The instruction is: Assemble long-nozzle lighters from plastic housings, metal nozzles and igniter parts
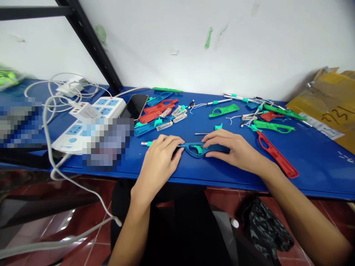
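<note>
A blue long-nosed gas lighter with a teal trigger lies across the front of the blue bench, its metal nozzle pointing left. My left hand is closed around the nozzle, and the tip sticks out past my knuckles. On the right, my right hand grips the blue handle between thumb and fingers, covering part of it. A loose teal trigger and a thin metal rod lie just behind the lighter. To the right rests a red handle half.
Behind my left hand lie blue and red lighter shells and clear fuel tanks. Metal nozzles and green shells are farther back. A white power strip, a phone and a cardboard box flank them.
</note>
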The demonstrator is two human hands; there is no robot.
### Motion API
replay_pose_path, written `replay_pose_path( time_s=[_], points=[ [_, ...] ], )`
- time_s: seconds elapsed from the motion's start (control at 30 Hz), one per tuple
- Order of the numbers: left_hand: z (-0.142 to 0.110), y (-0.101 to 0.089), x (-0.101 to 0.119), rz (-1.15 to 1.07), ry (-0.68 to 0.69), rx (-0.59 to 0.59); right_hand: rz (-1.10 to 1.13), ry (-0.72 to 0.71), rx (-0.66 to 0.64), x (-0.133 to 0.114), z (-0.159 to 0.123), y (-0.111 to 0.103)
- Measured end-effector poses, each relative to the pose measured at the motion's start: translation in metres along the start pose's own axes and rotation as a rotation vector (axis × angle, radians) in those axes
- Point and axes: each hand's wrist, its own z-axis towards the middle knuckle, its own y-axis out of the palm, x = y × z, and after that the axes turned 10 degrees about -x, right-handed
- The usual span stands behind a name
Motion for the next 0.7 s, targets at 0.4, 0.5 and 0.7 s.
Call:
replay_pose_path(
  time_s=[0.4,0.5,0.7],
  points=[
    [0.0006,-0.0008,0.0023,-0.008,-0.026,-0.005,-0.134,-0.064,0.008,0.0007,-0.0036,0.001],
    [0.0007,-0.0009,0.0018,0.001,-0.02,-0.006,-0.129,-0.075,0.033,-0.0018,-0.0028,0.0008],
    [0.0006,-0.0027,0.0018,-0.005,-0.018,-0.022,-0.134,-0.101,0.035,0.0001,-0.0037,0.0015]
  ],
)
